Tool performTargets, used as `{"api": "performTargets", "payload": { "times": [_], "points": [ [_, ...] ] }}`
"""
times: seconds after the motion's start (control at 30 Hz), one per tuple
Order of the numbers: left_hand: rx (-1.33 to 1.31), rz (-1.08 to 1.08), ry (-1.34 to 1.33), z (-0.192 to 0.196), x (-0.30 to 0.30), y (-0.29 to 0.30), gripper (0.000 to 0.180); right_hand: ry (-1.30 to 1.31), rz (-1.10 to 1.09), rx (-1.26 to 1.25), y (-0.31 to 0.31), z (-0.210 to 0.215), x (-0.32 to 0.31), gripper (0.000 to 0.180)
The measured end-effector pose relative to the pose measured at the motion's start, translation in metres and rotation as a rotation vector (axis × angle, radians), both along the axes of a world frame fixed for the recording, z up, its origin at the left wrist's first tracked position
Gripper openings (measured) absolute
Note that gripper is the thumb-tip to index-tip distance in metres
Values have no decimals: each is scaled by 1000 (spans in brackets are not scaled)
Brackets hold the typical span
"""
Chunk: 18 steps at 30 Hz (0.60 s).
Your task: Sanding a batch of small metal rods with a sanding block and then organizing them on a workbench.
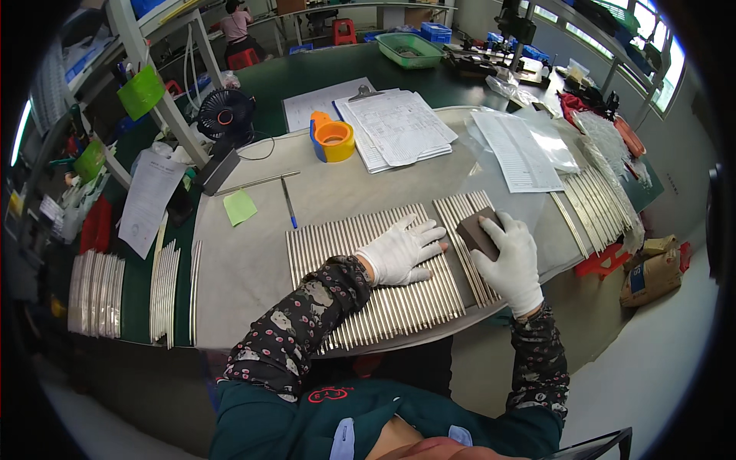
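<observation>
Many thin, shiny metal rods (345,307) lie side by side in a wide row at the table's front edge. My left hand (402,251), in a white glove, rests flat on them with its fingers spread. A narrower group of rods (460,205) lies just to the right, across a small gap. Over that group my gloved right hand (508,261) grips a dark brown sanding block (477,233). The block sits on or just above the rods; I cannot tell which.
A blue pen (289,202), a green sticky note (240,207) and a yellow-orange tape roll (334,138) lie beyond the rods. Papers on a clipboard (399,126) are behind. More rods (594,207) lie at the right, and bundles (96,295) at the far left. A fan (225,115) stands back left.
</observation>
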<state>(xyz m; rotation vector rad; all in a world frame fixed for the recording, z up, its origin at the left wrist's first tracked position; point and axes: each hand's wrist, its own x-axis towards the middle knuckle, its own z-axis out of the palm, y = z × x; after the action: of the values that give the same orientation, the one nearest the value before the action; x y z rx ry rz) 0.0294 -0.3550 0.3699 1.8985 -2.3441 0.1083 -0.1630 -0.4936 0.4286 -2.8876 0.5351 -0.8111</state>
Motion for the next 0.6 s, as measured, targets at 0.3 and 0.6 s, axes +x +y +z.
{"api": "performTargets", "payload": {
  "times": [0.3,0.6],
  "points": [
    [-32,30,40,0,-3,3,59,-73,37,51,-2,-13,-24,51],
    [130,154,374,-2,4,12,59,-86,532,56,68,52,129,50]
  ]
}}
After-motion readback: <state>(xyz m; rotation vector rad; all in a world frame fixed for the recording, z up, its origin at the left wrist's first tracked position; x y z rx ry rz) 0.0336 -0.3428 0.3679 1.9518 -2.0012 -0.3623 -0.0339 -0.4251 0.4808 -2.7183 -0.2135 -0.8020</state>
